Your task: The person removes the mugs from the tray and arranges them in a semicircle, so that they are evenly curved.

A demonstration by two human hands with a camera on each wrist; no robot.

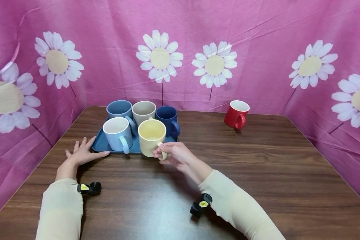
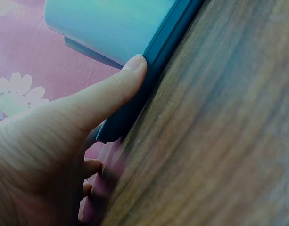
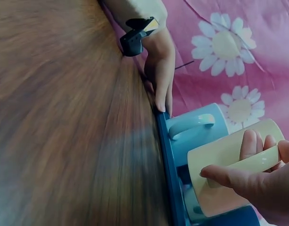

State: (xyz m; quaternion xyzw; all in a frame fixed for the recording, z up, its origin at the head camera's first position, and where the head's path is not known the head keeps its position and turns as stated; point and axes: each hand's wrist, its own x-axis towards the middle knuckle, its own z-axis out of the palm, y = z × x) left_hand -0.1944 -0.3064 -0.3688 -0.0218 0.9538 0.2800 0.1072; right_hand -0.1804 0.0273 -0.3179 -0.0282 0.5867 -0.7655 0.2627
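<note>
My right hand (image 1: 175, 155) grips the handle of a pale yellow mug (image 1: 151, 135). In the right wrist view the mug's base appears slightly raised over the front of a blue tray (image 1: 135, 149). My left hand (image 1: 82, 153) touches the tray's front left corner, fingers spread, thumb (image 2: 113, 92) along the rim. On the tray, a light blue mug (image 1: 117, 131) stands left of the yellow one. Behind them are a greyish-blue mug (image 1: 119, 108), a beige mug (image 1: 143, 110) and a dark blue mug (image 1: 167, 116).
A red mug (image 1: 235, 115) with a white inside stands apart at the back right of the brown wooden table (image 1: 258, 173). Pink cloth (image 1: 108, 66) with white flowers hangs behind the table and at its sides. Each wrist carries a small black camera.
</note>
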